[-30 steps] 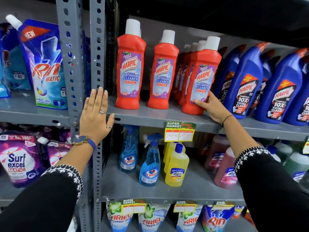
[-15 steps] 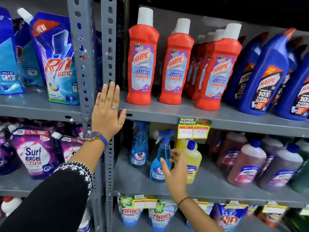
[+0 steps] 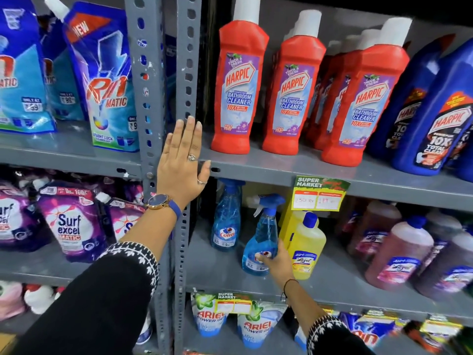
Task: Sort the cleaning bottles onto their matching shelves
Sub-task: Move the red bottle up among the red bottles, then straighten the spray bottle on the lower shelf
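Right hand [image 3: 275,258]: wraps the lower body of a blue Colin spray bottle [image 3: 262,239] on the middle shelf [image 3: 222,267], thumb across the label, fingers hidden behind; it appears to be gripping the bottle.
Key relation: the bottle stands upright, long axis vertical, trigger head at 12 o'clock from the hand; the right hand is on it, the left hand well apart at 10 o'clock.
Left hand [image 3: 183,165]: flat and empty, fingers spread, pressed against the grey slotted upright [image 3: 185,73] and the upper shelf edge [image 3: 281,172].
Neighbours: a second Colin spray bottle [image 3: 226,221] stands at 10 o'clock; a yellow Lizol bottle [image 3: 305,248] is just beside at 3 o'clock.
Upper shelf: red bottles [image 3: 238,83] read "HARPIC BATHROOM CLEANER 10X"; blue Harpic bottles [image 3: 435,124] read "10X TOTAL CLEAN".
Other writing: pouches read "Rin MATIC" [image 3: 105,90], "Surf excel MATIC" [image 3: 69,224], "ARIEL" [image 3: 211,319].
Price tag [image 3: 320,193]: "SUPER MARKET"; handwritten figures unclear.
Likely step: lifting or straightening the spray bottle among its Colin match.
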`<state>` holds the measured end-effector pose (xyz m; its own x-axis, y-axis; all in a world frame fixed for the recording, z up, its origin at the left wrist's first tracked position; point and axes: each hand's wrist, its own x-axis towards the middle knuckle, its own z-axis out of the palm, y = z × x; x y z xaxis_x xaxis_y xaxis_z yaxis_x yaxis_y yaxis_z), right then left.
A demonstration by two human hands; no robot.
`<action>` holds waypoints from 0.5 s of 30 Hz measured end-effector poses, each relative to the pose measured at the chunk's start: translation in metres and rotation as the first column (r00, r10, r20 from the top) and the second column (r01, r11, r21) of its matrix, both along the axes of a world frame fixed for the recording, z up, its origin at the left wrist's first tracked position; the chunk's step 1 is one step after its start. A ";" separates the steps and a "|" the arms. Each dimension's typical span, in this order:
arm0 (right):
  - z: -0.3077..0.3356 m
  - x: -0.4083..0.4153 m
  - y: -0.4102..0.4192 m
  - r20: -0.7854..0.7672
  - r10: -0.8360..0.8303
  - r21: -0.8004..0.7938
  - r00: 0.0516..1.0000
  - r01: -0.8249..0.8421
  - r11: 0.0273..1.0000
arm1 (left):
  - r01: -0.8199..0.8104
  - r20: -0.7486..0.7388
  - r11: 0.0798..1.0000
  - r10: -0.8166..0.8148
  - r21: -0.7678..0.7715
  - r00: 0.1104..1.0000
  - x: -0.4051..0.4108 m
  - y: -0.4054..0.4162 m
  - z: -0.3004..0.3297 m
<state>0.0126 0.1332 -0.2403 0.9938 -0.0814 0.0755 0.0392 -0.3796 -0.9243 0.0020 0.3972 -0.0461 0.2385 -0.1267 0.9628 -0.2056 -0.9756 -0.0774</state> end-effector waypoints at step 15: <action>0.007 -0.013 0.082 -0.001 0.175 -0.046 0.985 -0.175 0.984 | 0.019 -0.004 1.000 -0.020 -0.014 1.000 -0.002 0.000 0.001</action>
<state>-0.0008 0.2156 -0.2333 0.9922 0.0973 0.0780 0.1113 -0.4086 -0.9059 -0.0004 0.3971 -0.0452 0.2402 -0.1177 0.9636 -0.2249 -0.9724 -0.0627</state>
